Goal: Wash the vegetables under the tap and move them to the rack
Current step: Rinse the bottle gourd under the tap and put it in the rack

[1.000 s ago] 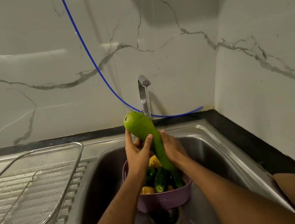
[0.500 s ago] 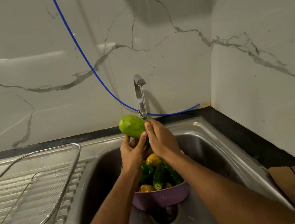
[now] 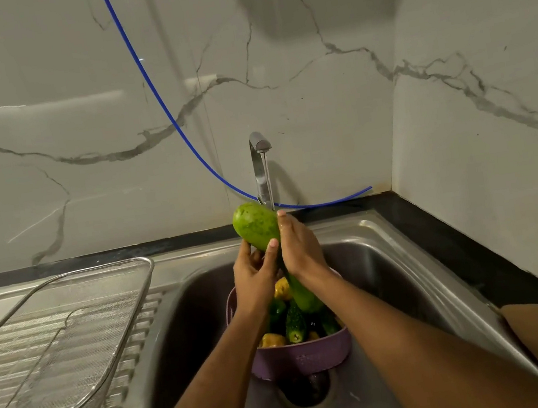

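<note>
A long green gourd (image 3: 257, 226) is held up over the sink (image 3: 389, 256), just under the tap (image 3: 261, 170). Water is seen running from the tap onto its fat end. The gourd is gripped from below by the left hand (image 3: 255, 275), with the thumb curled round its side. The right hand (image 3: 299, 244) is laid along its other side, with the fingers wrapped on it. The thin end of the gourd points down into the purple bowl (image 3: 299, 355), where more vegetables (image 3: 292, 321) are piled.

The gourd looks big, hard and quite heavy. It is wet, so it is likely to be slippery. It is best held with two hands, one near the fat end and one near the thin neck. The wire rack (image 3: 71, 335) is seen on the left, beside the sink, well apart from the gourd.
</note>
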Motion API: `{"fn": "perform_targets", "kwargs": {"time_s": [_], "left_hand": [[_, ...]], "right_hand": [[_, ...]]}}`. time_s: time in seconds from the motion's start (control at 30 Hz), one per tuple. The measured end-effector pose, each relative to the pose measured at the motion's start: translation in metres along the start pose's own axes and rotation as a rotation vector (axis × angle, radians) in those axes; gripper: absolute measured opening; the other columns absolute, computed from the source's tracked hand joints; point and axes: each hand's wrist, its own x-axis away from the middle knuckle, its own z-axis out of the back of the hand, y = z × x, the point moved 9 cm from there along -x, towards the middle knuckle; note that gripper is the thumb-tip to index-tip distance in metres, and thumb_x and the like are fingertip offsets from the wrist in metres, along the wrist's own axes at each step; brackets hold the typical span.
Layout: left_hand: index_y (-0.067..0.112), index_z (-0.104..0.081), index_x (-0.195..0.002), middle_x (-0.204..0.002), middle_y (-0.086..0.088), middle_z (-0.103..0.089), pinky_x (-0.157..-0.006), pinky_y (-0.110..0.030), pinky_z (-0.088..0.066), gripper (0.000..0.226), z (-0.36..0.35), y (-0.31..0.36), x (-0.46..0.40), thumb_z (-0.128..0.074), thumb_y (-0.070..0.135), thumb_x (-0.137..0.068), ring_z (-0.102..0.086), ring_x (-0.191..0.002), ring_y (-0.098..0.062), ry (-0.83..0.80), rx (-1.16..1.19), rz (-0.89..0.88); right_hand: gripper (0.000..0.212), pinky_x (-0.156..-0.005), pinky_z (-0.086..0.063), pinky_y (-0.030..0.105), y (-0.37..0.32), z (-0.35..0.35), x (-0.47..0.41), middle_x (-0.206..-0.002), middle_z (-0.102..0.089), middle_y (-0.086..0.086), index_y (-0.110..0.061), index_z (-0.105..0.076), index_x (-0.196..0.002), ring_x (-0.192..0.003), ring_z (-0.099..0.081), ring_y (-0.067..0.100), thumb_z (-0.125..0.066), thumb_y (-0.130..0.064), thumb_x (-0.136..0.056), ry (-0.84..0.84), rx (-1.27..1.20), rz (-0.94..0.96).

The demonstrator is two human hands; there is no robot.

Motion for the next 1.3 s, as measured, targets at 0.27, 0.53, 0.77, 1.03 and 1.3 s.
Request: {"fn": "perform_targets", "kwargs": {"time_s": [0.27, 0.53, 0.77, 1.03, 1.3], "left_hand": [[0.027, -0.057, -0.127, -0.109, 0.007, -0.075, -0.072, -0.02, -0.058, 0.029, 0.001, -0.002, -0.003, -0.063, 0.019, -0.1, -0.074, -0.099, -0.006, 0.073, 0.186, 0.058], [0.019, -0.056, -0.139, -0.118, -0.006, -0.075, -0.094, -0.041, -0.059, 0.038, -0.006, -0.011, -0.001, -0.06, 0.024, -0.102, -0.072, -0.109, -0.025, 0.001, 0.197, 0.145], [0.021, -0.058, -0.134, -0.12, -0.024, -0.069, -0.085, -0.042, -0.057, 0.035, -0.009, -0.012, -0.002, -0.063, 0.02, -0.1, -0.052, -0.114, -0.047, 0.018, 0.245, 0.124], [0.021, -0.055, -0.14, -0.119, -0.008, -0.074, -0.092, -0.043, -0.059, 0.037, -0.014, -0.009, -0.001, -0.058, 0.021, -0.103, -0.073, -0.106, -0.025, -0.05, 0.189, 0.132], [0.035, -0.057, -0.119, -0.114, -0.002, -0.076, -0.093, -0.042, -0.058, 0.03, -0.019, -0.018, 0.0, -0.065, 0.015, -0.098, -0.072, -0.106, -0.019, -0.032, 0.31, 0.23]], "right_hand": [[0.063, -0.1, -0.052, 0.04, 0.058, 0.001, -0.001, -0.12, -0.071, 0.009, -0.019, -0.069, -0.125, -0.111, -0.067, 0.024, -0.021, -0.056, -0.109, -0.12, -0.009, -0.141], [0.062, -0.095, -0.053, 0.043, 0.022, -0.001, -0.014, -0.113, -0.069, 0.002, -0.022, -0.067, -0.12, -0.104, -0.066, 0.018, -0.022, -0.062, -0.106, -0.021, 0.07, -0.038], [0.059, -0.074, -0.053, 0.026, 0.057, 0.006, -0.004, -0.098, -0.075, 0.008, -0.013, -0.073, -0.11, -0.094, -0.072, 0.02, -0.026, -0.048, -0.111, -0.123, -0.166, -0.134], [0.049, -0.097, -0.054, 0.042, 0.011, 0.004, -0.005, -0.118, -0.069, -0.001, -0.027, -0.062, -0.128, -0.107, -0.065, 0.016, -0.026, -0.054, -0.109, 0.013, 0.038, 0.084], [0.063, -0.095, -0.057, 0.042, 0.077, 0.011, -0.004, -0.104, -0.076, 0.005, -0.021, -0.074, -0.112, -0.101, -0.072, 0.022, -0.026, -0.061, -0.107, -0.091, -0.155, -0.217]]}}
